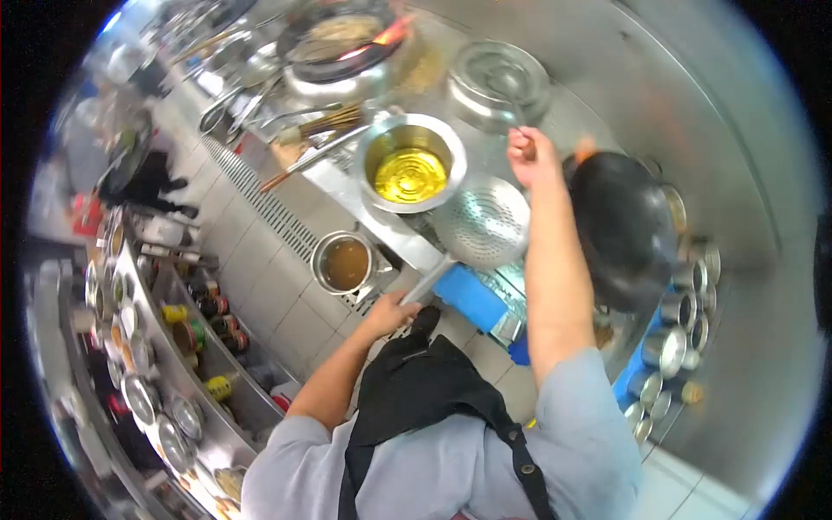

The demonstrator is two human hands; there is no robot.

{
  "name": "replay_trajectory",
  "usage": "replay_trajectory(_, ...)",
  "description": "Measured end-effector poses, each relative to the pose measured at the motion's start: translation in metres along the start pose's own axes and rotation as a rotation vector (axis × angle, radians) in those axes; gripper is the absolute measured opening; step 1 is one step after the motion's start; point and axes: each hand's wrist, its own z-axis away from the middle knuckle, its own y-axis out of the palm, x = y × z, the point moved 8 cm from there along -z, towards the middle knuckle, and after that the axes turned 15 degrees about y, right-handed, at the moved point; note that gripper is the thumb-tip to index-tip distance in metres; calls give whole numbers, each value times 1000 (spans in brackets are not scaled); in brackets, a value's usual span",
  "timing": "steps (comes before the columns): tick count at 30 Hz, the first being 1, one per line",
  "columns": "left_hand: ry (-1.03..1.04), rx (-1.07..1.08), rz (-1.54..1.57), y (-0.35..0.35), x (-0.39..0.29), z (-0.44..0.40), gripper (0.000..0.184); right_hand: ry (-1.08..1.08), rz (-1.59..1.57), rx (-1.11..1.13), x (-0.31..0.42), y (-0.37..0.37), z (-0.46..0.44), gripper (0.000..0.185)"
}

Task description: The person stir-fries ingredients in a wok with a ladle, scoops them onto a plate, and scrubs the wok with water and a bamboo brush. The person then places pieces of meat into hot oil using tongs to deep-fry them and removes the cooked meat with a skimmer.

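My left hand (387, 314) is closed round the handle of a large perforated skimmer (487, 217). The skimmer's round head lies level beside a steel pot (371, 186) with yellow oil (411, 176) in it. Farther forward, my right hand (530, 154) grips the handle of a ladle (511, 85). The ladle's bowl is over a round steel pot (459, 102) at the back; I cannot tell whether it touches what is inside. A dark wok (617, 230) sits just right of my right forearm.
Flames rise beside another wok (338, 54) at the far burner. A brown-liquid pot (345, 263) stands low at the counter's front. Bamboo brush (334, 121) and a blue cloth (471, 297) lie on the counter edge. Several steel containers (666, 347) line the right; a person (154, 184) stands far left.
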Motion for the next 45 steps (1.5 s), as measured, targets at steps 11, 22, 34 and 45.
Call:
replay_trajectory(11,674,-213,-665,72,-145,4,59,-193,-52,45,-61,-35,286,34)
replay_trajectory(22,643,165,-1011,319,-111,-39,71,-151,606,-493,-90,-172,447,37)
replay_trajectory(34,323,151,-9,296,-99,-37,57,-256,1155,-884,-85,-233,530,65)
replay_trajectory(45,111,-8,597,105,-108,-39,69,-324,946,-541,45,-64,112,25)
